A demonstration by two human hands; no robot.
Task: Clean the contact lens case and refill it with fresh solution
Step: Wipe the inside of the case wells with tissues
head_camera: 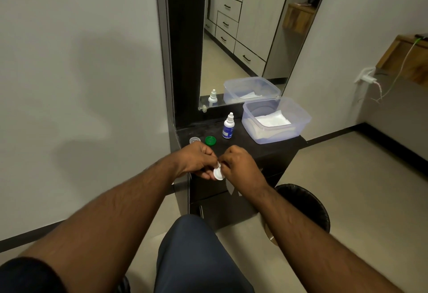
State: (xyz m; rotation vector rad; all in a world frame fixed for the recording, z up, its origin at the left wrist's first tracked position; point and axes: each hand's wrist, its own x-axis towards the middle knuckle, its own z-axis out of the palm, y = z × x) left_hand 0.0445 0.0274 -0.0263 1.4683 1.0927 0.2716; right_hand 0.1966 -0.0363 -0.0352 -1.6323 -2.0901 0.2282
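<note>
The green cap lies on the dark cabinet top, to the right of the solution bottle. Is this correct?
Not quite. In the head view the green cap lies to the left of the solution bottle, not the right. It does lie on the dark cabinet top.

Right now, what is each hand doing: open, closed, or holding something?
Left hand: fingers curled, holding the white lens case.
Right hand: fingers curled, pinching a small white wad against the case.

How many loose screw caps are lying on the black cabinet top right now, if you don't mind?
2: a clear cap near the left edge, and a green cap just right of it, beside the dropper bottle. The hands may hide others.
</note>
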